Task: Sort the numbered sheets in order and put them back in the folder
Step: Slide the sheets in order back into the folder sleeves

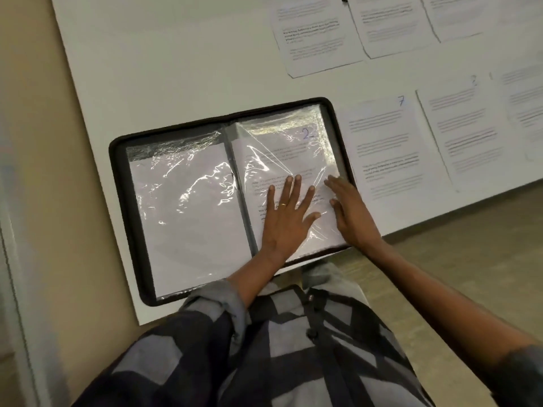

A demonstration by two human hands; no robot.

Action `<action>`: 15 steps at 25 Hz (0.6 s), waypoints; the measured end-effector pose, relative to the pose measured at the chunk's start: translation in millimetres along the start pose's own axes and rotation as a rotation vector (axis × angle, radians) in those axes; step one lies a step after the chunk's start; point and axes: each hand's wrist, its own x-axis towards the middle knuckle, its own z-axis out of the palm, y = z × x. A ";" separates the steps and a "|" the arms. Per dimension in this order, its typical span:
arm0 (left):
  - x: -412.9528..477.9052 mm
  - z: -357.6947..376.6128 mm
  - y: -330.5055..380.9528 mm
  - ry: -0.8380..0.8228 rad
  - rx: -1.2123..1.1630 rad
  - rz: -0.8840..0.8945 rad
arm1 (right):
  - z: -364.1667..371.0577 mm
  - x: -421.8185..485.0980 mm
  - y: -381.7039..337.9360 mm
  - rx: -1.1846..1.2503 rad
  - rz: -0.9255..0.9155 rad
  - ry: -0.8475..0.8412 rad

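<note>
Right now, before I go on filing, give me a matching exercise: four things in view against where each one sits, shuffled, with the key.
Things
1. sheet marked 2
2. sheet marked 7
3. left hand
4. blank-faced sheet

Places
A. loose on the table, right of the folder
B. flat, fingers spread, on the right sleeve
C. inside the right sleeve
D. inside the left sleeve

Pairs: 1-C, 2-A, 3-B, 4-D.
</note>
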 end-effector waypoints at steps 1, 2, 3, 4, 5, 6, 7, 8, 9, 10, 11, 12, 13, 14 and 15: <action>0.3 1.2 -0.5 -0.009 0.020 0.011 | 0.5 -12.1 -0.6 -0.002 0.028 0.017; -0.3 1.5 0.0 -0.016 0.032 0.020 | 0.3 -21.7 0.1 0.001 0.049 0.035; -0.5 1.4 -0.1 -0.021 0.036 0.022 | -0.3 -26.9 1.8 0.019 0.061 0.048; -0.4 0.4 -0.5 -0.026 0.036 0.017 | -2.2 -28.8 3.0 0.050 0.077 0.059; -0.5 -1.0 -0.5 -0.025 0.030 0.015 | -3.3 -30.5 6.7 0.084 0.102 0.074; -0.9 -3.0 -0.8 -0.020 0.020 0.013 | -5.3 -31.3 9.5 0.114 0.131 0.095; -2.3 -5.7 -0.8 -0.008 0.002 0.012 | -7.5 -31.2 11.5 0.136 0.153 0.123; -3.7 -9.4 -0.4 0.005 -0.027 0.006 | -9.5 -29.6 9.9 0.152 0.167 0.142; -5.7 -12.9 0.4 0.029 -0.069 -0.007 | -9.6 -27.2 6.0 0.176 0.169 0.147; -8.5 -17.0 1.9 0.061 -0.122 -0.026 | -9.5 -26.8 -2.5 0.202 0.167 0.139; -12.4 -21.3 4.6 0.097 -0.189 -0.053 | -6.0 -28.0 -10.1 0.229 0.150 0.128; -17.3 -27.6 8.5 0.132 -0.266 -0.089 | -3.8 -30.7 -21.3 0.276 0.104 0.102; -20.9 -34.0 13.2 0.158 -0.358 -0.128 | -2.8 -33.1 -32.0 0.354 0.053 0.075; -24.4 -42.2 18.7 0.166 -0.466 -0.166 | -3.2 -36.7 -45.0 0.453 0.012 0.043; -29.1 -51.2 25.1 0.164 -0.579 -0.200 | -0.4 -41.3 -55.2 0.552 0.003 0.010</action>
